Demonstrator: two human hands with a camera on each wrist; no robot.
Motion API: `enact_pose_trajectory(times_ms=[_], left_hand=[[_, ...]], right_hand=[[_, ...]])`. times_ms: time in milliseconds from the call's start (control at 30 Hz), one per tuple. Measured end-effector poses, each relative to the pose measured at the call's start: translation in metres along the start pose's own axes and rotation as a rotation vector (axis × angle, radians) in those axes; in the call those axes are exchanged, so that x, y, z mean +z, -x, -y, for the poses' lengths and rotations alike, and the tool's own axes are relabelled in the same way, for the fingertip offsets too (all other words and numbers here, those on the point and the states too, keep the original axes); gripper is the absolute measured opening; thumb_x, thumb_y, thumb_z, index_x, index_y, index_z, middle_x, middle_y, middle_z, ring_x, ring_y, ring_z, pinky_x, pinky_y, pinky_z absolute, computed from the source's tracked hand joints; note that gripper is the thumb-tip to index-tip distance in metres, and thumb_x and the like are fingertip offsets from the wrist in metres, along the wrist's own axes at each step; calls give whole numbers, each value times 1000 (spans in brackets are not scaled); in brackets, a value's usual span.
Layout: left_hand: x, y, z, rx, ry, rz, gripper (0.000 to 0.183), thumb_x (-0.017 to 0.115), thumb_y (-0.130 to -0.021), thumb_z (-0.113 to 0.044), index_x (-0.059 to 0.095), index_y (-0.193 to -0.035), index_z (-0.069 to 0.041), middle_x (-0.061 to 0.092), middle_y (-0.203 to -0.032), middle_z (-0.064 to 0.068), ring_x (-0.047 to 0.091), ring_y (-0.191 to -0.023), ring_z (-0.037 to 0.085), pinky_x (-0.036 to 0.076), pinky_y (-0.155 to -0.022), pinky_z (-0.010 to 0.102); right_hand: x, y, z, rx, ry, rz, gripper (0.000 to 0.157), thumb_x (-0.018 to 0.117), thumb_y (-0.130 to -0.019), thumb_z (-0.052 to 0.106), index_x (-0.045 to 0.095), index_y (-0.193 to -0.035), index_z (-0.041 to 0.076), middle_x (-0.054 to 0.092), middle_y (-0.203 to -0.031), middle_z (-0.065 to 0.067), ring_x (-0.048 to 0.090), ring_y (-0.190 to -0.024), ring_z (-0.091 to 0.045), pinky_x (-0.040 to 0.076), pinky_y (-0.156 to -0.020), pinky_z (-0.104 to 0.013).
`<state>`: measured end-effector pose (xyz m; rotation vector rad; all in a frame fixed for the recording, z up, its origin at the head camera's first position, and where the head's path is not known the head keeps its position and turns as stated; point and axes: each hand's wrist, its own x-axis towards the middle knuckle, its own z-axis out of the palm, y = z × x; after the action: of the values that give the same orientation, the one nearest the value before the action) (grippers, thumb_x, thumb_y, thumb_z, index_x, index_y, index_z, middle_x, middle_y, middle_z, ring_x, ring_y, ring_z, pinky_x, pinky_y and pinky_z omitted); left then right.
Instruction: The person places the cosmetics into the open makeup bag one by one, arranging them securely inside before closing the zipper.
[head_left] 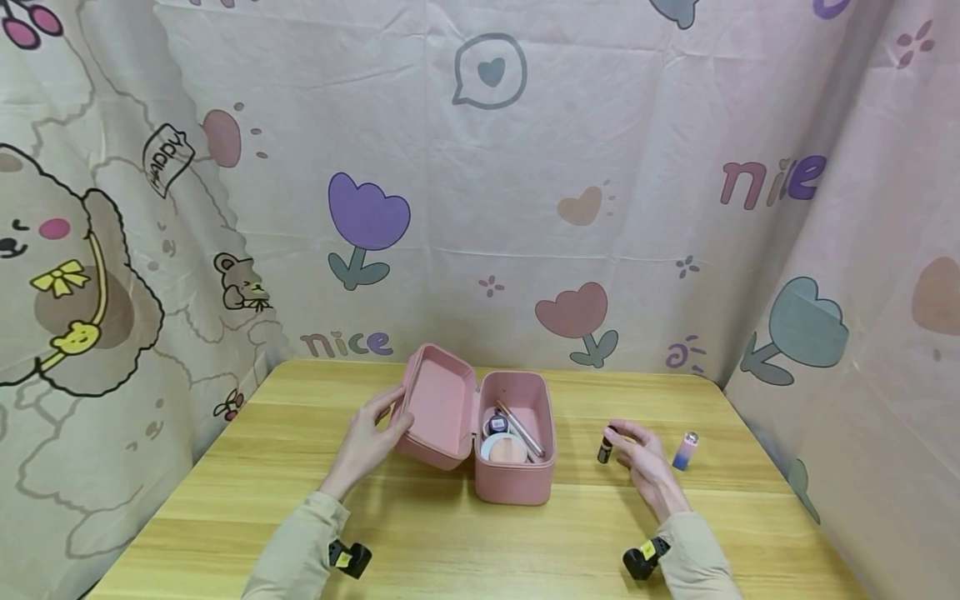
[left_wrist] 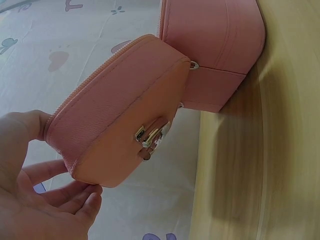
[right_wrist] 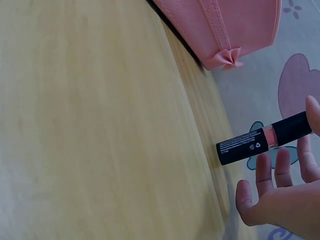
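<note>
A pink makeup case stands on the table with its lid swung out to the left. My left hand grips the lid's outer end, thumb on one side and fingers on the other. Between thumb and fingers, my right hand pinches one end of a black lipstick with a clear pinkish band, right of the case. Inside the case are a round powder compact, a small dark-topped jar and slim stick-like items. The left wrist view shows a metal clasp on the lid.
A pink-and-blue tube with a shiny top stands on the table to the right of my right hand. The wooden table ends at a patterned curtain behind, with more curtain along both sides.
</note>
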<state>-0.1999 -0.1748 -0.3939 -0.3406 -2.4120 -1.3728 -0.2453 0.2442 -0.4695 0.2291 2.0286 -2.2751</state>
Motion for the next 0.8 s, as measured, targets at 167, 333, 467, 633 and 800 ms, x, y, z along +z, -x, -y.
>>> enact_pose_trajectory(times_ms=[167, 333, 467, 633, 800], left_hand=[[0, 0, 1, 2, 2, -2, 47, 61, -83, -17, 49, -126, -3, 45, -134, 13, 41, -125, 30, 34, -105, 40], [0, 1, 0, -5, 12, -1, 47, 61, -83, -17, 49, -126, -3, 45, -134, 13, 41, -125, 30, 34, -105, 39], [0, 1, 0, -9, 14, -1, 47, 61, -83, -17, 49, -126, -3, 45, -134, 13, 41, -125, 30, 33, -105, 39], [0, 0, 1, -1, 10, -2, 47, 61, -83, -17, 49, -126, -3, 46, -134, 14, 41, -125, 30, 33, -105, 40], [0, 0, 1, 0, 8, -2, 47, 61, -83, -16, 49, -125, -2, 46, -134, 14, 41, -125, 30, 34, -105, 39]], right_hand=[[0, 0, -1, 12, -29, -4, 31, 66, -79, 22, 58, -107, 14, 50, -105, 8, 51, -90, -8, 42, -86, -30], [1, 0, -2, 9, -54, -13, 28, 67, -78, 21, 59, -105, 14, 52, -105, 8, 53, -88, -6, 45, -83, -27], [2, -1, -2, -6, -68, -36, 25, 67, -78, 20, 60, -102, 15, 56, -101, 9, 54, -86, -6, 48, -80, -26], [4, -2, -1, -30, -71, -79, 30, 66, -79, 19, 59, -107, 10, 60, -90, 11, 56, -81, -5, 51, -76, -27], [4, -1, 0, -44, -62, -102, 39, 65, -80, 20, 54, -115, 4, 60, -87, 12, 57, -78, -4, 52, -75, -27]])
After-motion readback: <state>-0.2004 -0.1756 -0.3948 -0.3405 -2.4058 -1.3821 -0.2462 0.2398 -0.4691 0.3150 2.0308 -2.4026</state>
